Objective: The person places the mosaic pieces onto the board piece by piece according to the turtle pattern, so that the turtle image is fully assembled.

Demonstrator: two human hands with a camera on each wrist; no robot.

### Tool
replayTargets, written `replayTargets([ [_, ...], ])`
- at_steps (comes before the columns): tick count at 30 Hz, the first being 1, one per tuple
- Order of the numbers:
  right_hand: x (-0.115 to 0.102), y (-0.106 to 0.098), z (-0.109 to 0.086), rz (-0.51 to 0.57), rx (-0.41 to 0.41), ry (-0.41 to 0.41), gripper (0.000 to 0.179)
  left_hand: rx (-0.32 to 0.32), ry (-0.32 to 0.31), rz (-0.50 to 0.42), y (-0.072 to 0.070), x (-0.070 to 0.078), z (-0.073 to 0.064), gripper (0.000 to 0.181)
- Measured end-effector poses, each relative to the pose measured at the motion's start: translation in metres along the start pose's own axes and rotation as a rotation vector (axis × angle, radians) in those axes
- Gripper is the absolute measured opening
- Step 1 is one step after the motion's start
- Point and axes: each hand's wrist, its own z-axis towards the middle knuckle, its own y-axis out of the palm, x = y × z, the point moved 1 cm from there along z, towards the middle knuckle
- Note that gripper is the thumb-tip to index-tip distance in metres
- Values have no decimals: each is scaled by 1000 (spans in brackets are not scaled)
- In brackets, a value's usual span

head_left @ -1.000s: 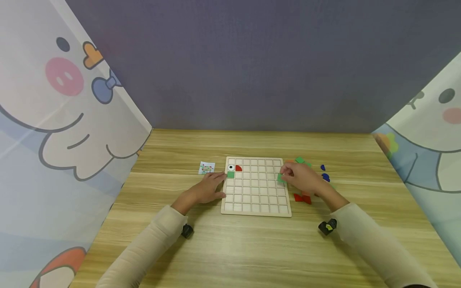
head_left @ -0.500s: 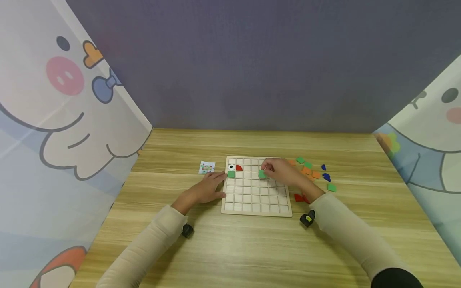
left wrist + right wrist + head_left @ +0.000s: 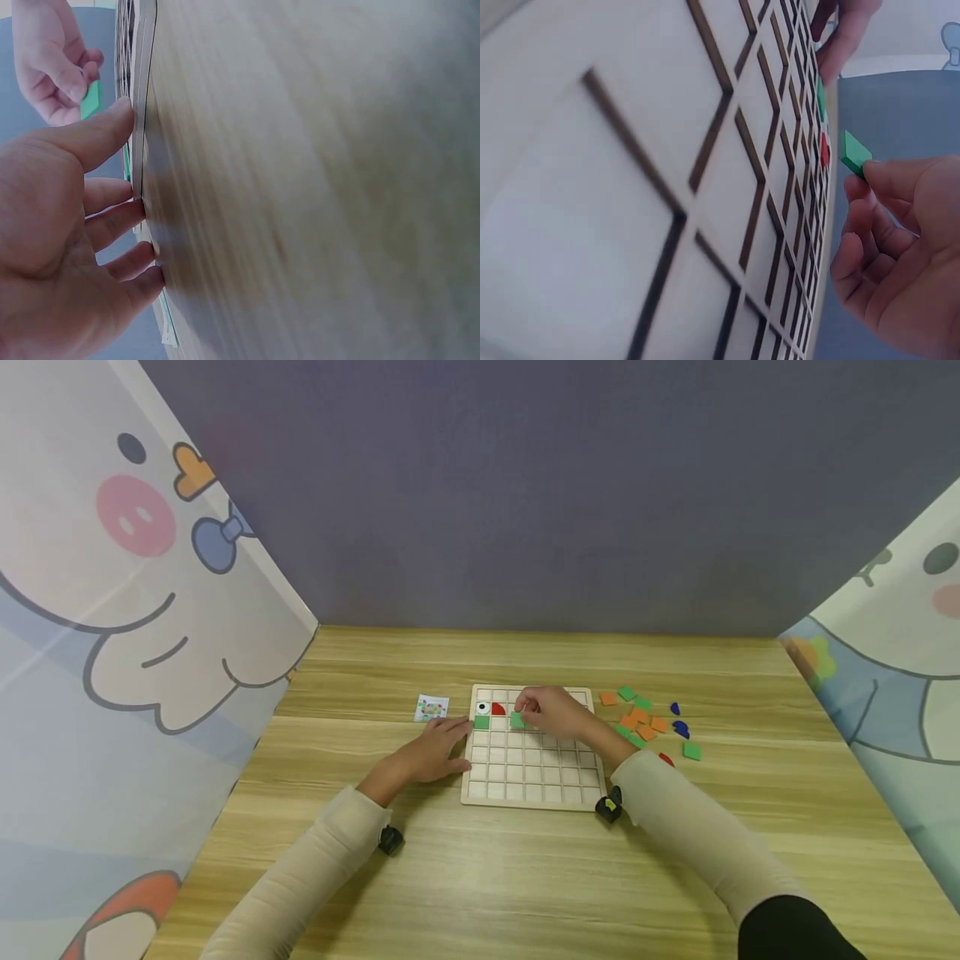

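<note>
A square wooden grid board [image 3: 534, 804] lies on the table. Along its left edge my left hand [image 3: 433, 752] rests with fingers spread, the fingertips at the rim. My right hand [image 3: 553, 713] pinches a green square tile [image 3: 854, 153] between thumb and fingertip, held above the board's upper middle. Set in the board's upper left cells are a white tile with a black eye dot [image 3: 482, 708], a red quarter-circle tile [image 3: 498, 709] and a green tile [image 3: 482, 722].
Right of the board lie loose orange tiles [image 3: 658, 724], green tiles [image 3: 692, 751], blue rounded pieces [image 3: 680, 728] and a red piece [image 3: 666, 760], partly behind the right sleeve. A small printed pattern card [image 3: 431, 707] lies left of the board. A grey panel [image 3: 547, 510] stands behind the table.
My right hand has carried the green tile leftward from the board's right edge toward the red and eye tiles. The left hand stays at the left edge.
</note>
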Motion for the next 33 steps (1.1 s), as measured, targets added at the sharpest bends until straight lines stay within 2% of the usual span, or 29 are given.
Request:
replayTargets([
  [8, -6, 14, 14, -41, -25, 17, 12, 2, -5, 5, 1, 1, 0, 74],
  [16, -9, 20, 22, -65, -17, 22, 10, 11, 5, 19, 2, 0, 0, 74],
  [21, -11, 23, 24, -44, -18, 29, 10, 9, 5, 22, 1, 0, -1, 74],
  [33, -10, 22, 23, -96, -25, 6, 18, 6, -1, 21, 1, 0, 0, 74],
])
